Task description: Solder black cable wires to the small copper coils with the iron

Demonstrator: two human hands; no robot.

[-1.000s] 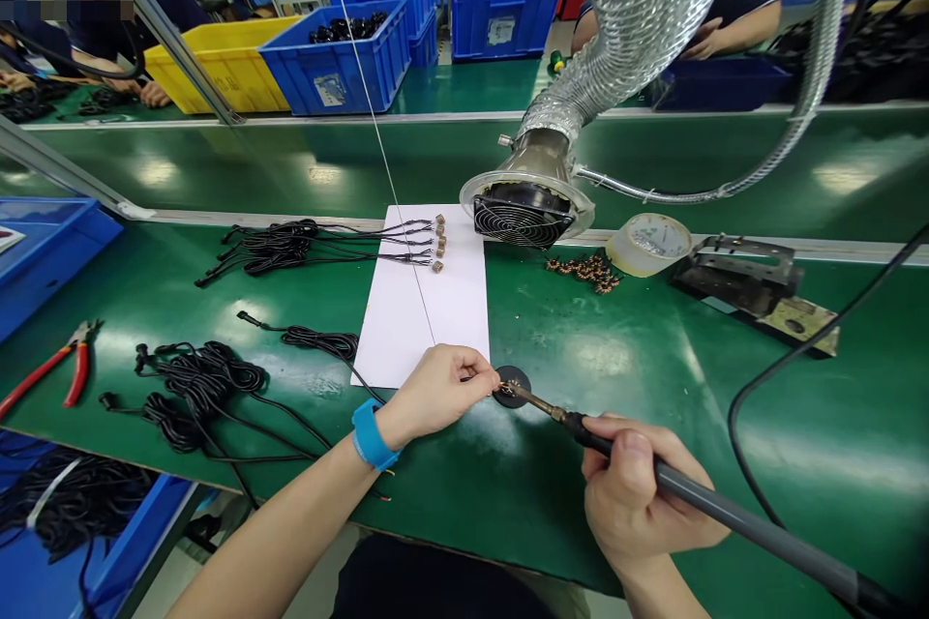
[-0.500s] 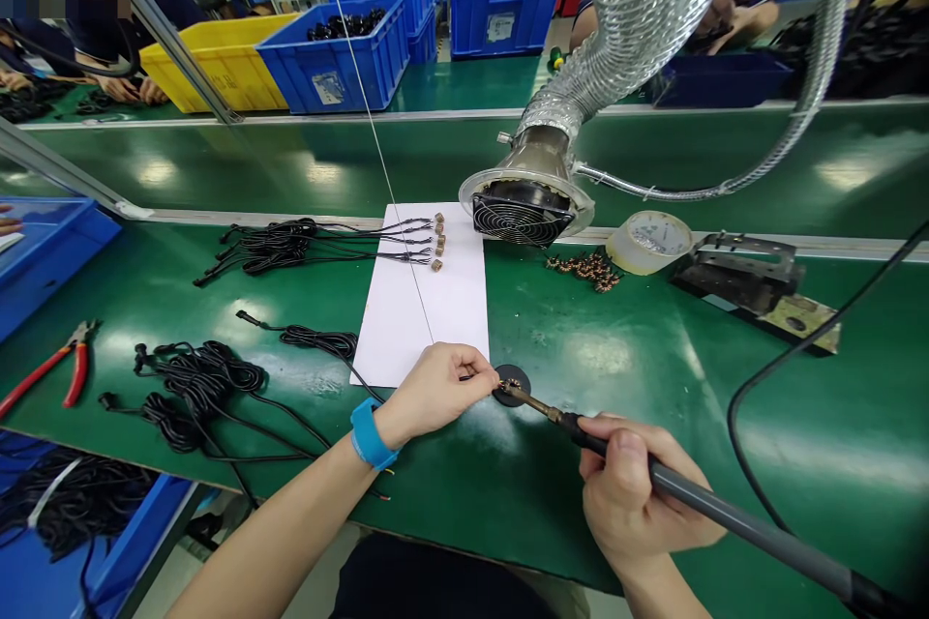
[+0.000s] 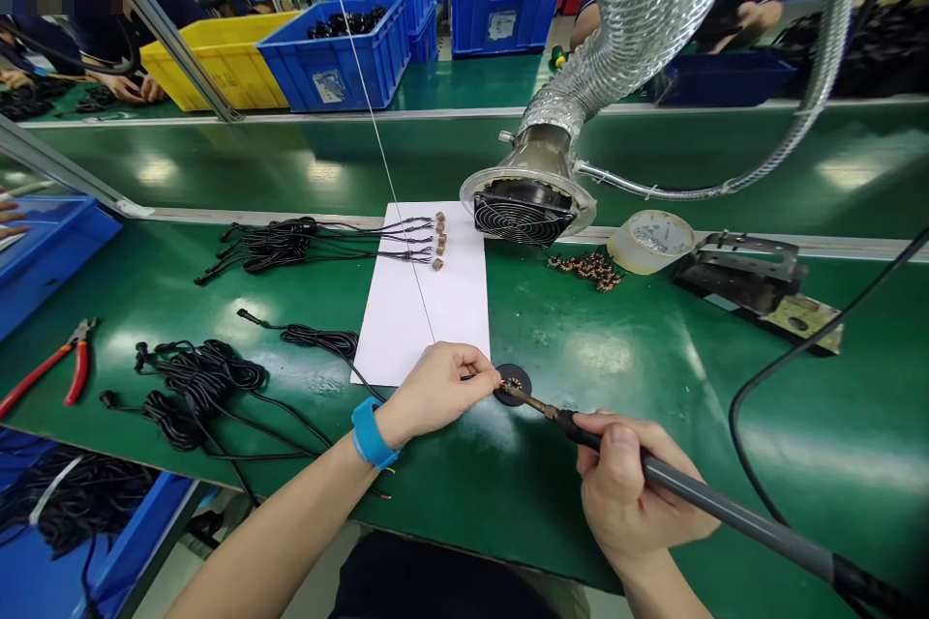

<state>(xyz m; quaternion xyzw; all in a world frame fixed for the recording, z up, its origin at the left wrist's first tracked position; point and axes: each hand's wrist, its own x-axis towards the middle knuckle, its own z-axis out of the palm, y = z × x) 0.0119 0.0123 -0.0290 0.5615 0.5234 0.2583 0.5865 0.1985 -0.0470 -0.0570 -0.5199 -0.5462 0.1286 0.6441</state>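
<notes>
My right hand (image 3: pixel 643 488) is wrapped round the grey handle of a soldering iron (image 3: pixel 733 515). The iron's metal tip reaches a small copper-coloured part on a round black disc (image 3: pixel 512 397). At the left edge of the disc, my left hand (image 3: pixel 446 392) is closed in a pinch, with a short dark stretch of black cable showing at its fingers. A thin solder wire (image 3: pixel 392 186) hangs from above and passes behind that hand. Beneath my left hand lies the edge of a white sheet (image 3: pixel 428 319). My fingertips hide the exact contact point.
A fume-extractor fan (image 3: pixel 523 213) hangs above the bench. Finished-looking cables (image 3: pixel 290 242), bundled cables (image 3: pixel 199 387) and red pliers (image 3: pixel 79 358) lie left. Small copper coils (image 3: pixel 591 268), a solder spool (image 3: pixel 649 242) and a metal stand (image 3: pixel 755 285) sit right. Co-workers are across the bench.
The soldering iron's handle and my right hand have shifted very slightly left. My left hand stays at the disc. Across the bench, a co-worker's hands have moved.
</notes>
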